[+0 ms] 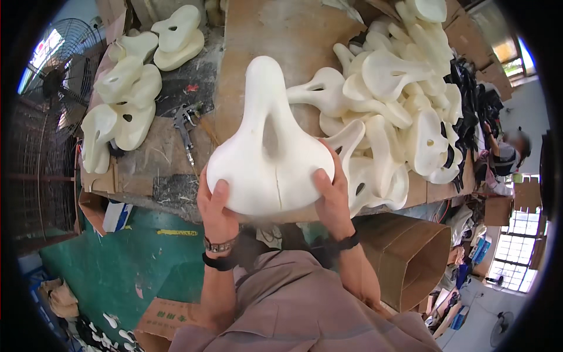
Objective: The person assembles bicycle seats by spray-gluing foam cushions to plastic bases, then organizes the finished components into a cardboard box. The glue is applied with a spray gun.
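Observation:
Between my two hands I hold a cream-white foam bicycle saddle [246, 158], its narrow nose pointing away from me. A long slot runs down its middle, and a thin seam or crack line shows toward the wide rear edge. My left hand [216, 199] grips the left rear side, thumb on top and fingers curled beneath. The right rear side is gripped the same way by my right hand [332, 196]. Right beside it lies a big heap of similar foam saddles [393, 76]. A metal spray gun [186, 132] rests on the bench left of the held saddle.
The bench [246, 23] is covered with cardboard. More foam saddles [126, 88] are stacked at its left. A caged fan [56, 76] stands far left. An open cardboard box [404, 258] sits below at right, another box [167, 320] at lower left. Another person [510, 152] is at far right.

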The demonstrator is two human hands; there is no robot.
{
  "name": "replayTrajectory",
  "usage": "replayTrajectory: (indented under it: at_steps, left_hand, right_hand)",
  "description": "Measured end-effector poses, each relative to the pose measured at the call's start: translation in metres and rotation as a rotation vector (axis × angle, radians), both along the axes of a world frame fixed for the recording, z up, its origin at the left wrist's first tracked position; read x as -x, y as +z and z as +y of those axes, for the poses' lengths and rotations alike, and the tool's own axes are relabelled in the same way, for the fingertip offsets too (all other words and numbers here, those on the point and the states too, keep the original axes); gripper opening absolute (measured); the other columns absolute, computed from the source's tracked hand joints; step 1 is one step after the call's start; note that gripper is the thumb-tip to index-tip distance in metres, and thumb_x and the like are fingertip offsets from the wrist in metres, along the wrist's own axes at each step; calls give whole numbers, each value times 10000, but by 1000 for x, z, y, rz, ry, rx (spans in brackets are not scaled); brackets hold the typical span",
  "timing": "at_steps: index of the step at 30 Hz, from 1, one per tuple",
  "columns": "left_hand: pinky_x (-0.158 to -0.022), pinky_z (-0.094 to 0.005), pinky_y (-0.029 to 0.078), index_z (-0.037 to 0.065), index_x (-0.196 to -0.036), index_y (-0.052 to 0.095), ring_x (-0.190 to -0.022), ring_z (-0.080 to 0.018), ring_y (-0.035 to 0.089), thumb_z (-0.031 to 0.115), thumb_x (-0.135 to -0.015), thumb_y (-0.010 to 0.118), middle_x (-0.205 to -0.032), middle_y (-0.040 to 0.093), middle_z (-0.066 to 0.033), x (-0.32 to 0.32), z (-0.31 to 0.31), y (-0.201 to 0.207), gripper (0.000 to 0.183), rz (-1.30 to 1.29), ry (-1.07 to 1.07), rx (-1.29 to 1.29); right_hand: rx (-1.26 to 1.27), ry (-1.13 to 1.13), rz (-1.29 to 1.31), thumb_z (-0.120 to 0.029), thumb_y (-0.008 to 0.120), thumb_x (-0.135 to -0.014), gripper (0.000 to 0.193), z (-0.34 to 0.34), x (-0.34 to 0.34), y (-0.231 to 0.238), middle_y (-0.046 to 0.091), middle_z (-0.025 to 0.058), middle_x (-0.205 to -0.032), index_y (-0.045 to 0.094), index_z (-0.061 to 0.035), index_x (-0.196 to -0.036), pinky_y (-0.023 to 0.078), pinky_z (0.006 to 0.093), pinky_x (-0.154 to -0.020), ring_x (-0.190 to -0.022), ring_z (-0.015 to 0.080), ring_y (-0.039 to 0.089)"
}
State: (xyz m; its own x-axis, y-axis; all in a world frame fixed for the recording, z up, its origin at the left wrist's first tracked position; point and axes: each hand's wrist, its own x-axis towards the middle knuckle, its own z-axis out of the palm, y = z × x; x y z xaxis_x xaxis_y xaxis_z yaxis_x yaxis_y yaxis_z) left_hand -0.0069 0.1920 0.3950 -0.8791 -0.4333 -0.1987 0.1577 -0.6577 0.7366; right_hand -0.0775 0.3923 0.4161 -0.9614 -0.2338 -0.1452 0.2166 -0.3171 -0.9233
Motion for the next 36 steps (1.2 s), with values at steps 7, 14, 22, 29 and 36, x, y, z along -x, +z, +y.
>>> replayTrajectory:
  at_steps: [7, 14, 22, 29, 36]
  left_hand:
    - [-1033, -363, 452, -65, -1421, 448, -1201, -226, 576, 284, -962, 670, -1317, 593, -142, 0, 3, -1, 618, 11, -5, 113]
    - [-1026, -369, 459, -65, -1416, 459, -1184, -230, 589, 291, -968, 672, -1315, 598, -140, 3, 6, -7, 610, 10, 26, 220]
    - [-1039, -385, 461, -60, -1415, 460, -1197, -236, 590, 297, -976, 661, -1332, 594, -144, 6, 8, -14, 601, 0, 22, 92]
    - [-1038, -365, 458, -52, -1430, 445, -1202, -226, 582, 249, -956, 698, -1337, 592, -138, 8, 8, -17, 616, -16, -15, -86]
    - [-1055, -386, 453, -52, -1437, 431, -1225, -236, 572, 228, -981, 647, -1346, 586, -147, 11, 8, -17, 577, 6, 5, 122]
  right_hand:
    - [3, -39, 20, -357, 744, -928, 815, 3, 0, 1, 503, 138, -1426, 348, 36, -1522, 403, 362, -1097, -1290, 220, 500]
    - [-231, -65, 119, -348, 739, -928, 798, 4, 0, 6, 538, 135, -1385, 359, 43, -1511, 429, 354, -1069, -1249, 212, 530]
    - [-300, -45, 114, -352, 744, -928, 804, 2, 4, 9, 540, 141, -1386, 360, 53, -1507, 435, 350, -1065, -1246, 208, 533]
    - [-250, -56, 62, -343, 749, -922, 804, 4, 7, 0, 545, 156, -1381, 363, 58, -1503, 440, 344, -1060, -1246, 210, 538]
    - [-378, -79, 134, -293, 741, -920, 785, 3, 8, -1, 544, 154, -1384, 351, 42, -1513, 443, 361, -1059, -1239, 223, 546]
